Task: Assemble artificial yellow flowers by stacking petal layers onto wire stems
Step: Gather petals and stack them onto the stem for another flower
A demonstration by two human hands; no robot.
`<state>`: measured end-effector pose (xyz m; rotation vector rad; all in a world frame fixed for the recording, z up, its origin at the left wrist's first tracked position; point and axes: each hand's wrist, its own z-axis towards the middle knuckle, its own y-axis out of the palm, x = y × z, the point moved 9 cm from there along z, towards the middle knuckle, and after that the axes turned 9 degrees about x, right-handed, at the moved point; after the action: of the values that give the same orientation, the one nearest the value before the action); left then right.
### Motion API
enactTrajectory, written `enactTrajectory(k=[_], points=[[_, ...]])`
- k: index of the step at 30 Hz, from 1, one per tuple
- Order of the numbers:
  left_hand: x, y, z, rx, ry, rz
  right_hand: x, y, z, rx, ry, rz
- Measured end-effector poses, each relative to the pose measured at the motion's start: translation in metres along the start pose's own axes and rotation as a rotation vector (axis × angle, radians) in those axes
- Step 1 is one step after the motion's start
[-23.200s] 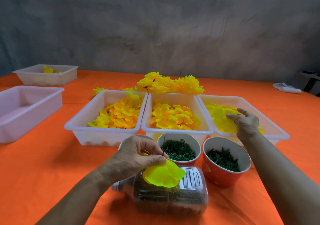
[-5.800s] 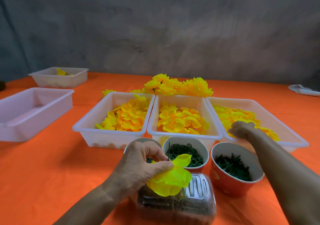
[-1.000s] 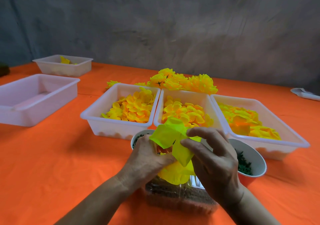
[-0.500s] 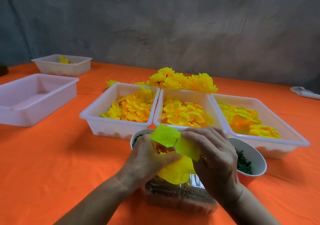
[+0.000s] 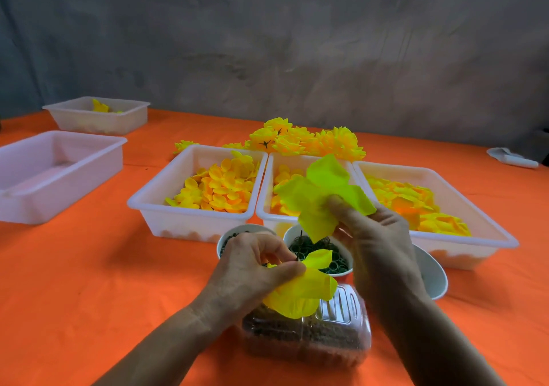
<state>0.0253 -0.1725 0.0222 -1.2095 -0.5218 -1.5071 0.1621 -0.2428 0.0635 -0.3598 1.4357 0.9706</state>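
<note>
My left hand point(image 5: 252, 270) pinches a partly built yellow flower point(image 5: 300, 292) on a thin dark wire stem, low in the middle of the view. My right hand point(image 5: 377, 237) pinches a large loose yellow petal layer point(image 5: 319, 195), raised above and to the right of the flower, apart from it. Three white trays of yellow petals stand behind: left tray point(image 5: 154, 207), middle tray point(image 5: 263, 207), right tray point(image 5: 487, 234). A heap of finished yellow flowers point(image 5: 303, 139) lies beyond them.
A bowl of green rings point(image 5: 318, 255) and two more bowls, one at the left point(image 5: 225, 241) and one at the right point(image 5: 430, 275), stand before the trays. A clear plastic box point(image 5: 309, 335) lies under my hands. Two white bins, a near one point(image 5: 56, 175) and a far one point(image 5: 98, 115), sit at left on the orange cloth.
My right hand has lifted the loose petal layer up and away from the flower, and the layer has opened out flat. My left hand has kept hold of the flower.
</note>
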Motion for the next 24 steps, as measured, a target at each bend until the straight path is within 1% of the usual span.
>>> enactTrajectory(k=[3,5,8,11,14,18,24], points=[[0.001,0.0,0.0,-0.001,0.018,-0.007,0.016,-0.003,0.009,0.061,0.264,0.135],[0.001,0.001,0.001,-0.005,0.011,-0.017,0.023,-0.003,0.011,0.081,0.367,0.18],[0.0,0.003,0.001,-0.02,0.0,-0.045,0.029,-0.004,0.011,0.082,0.44,0.229],[0.002,0.002,0.001,-0.017,-0.002,-0.053,0.029,-0.004,0.011,0.082,0.453,0.26],[0.004,0.002,0.0,-0.023,0.007,-0.06,0.026,-0.007,0.011,0.081,0.358,0.202],[0.005,0.001,-0.001,-0.013,-0.005,-0.054,0.013,-0.009,0.005,0.064,0.128,0.066],[0.004,-0.001,-0.001,0.011,-0.037,-0.043,-0.002,0.002,-0.007,0.019,-0.167,-0.228]])
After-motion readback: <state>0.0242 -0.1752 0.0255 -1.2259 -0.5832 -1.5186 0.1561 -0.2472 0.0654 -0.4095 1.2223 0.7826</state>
